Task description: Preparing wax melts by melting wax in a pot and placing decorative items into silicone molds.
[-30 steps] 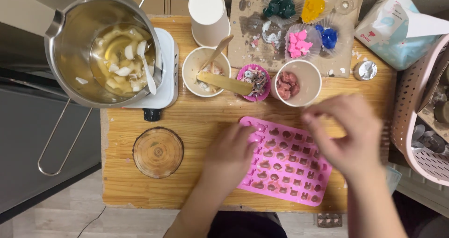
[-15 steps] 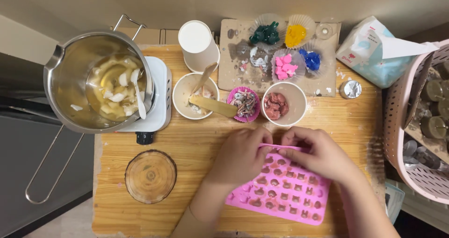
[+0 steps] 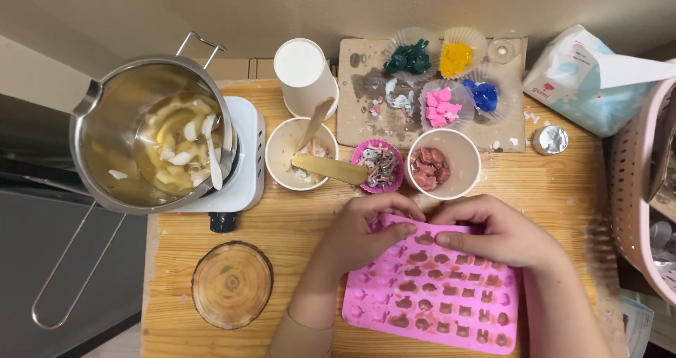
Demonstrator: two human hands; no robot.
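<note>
A pink silicone mould [image 3: 436, 294] with several small shaped cavities, some filled with brownish-pink pieces, lies on the wooden table [image 3: 282, 231]. My left hand [image 3: 362, 235] grips the mould's far left edge, fingers curled over the rim. My right hand [image 3: 496, 231] holds the far edge beside it, thumb pressing on the top row. Just beyond my fingers stands a white cup [image 3: 443, 162] with brownish-pink pieces in it.
A steel pot [image 3: 151, 136] of melting white chunks sits on a small white hotplate [image 3: 243, 164]. Nearby are a cup with wooden sticks [image 3: 299, 154], a pink liner of bits [image 3: 380, 164], an upturned paper cup [image 3: 303, 76], a round wood slice [image 3: 231, 284], coloured pieces on a board [image 3: 429, 90], a tissue pack [image 3: 598, 83] and a pink basket [image 3: 641, 203].
Both hands have come together from the sides of the mould to its far edge. The view has shifted, so everything sits lower in the frame.
</note>
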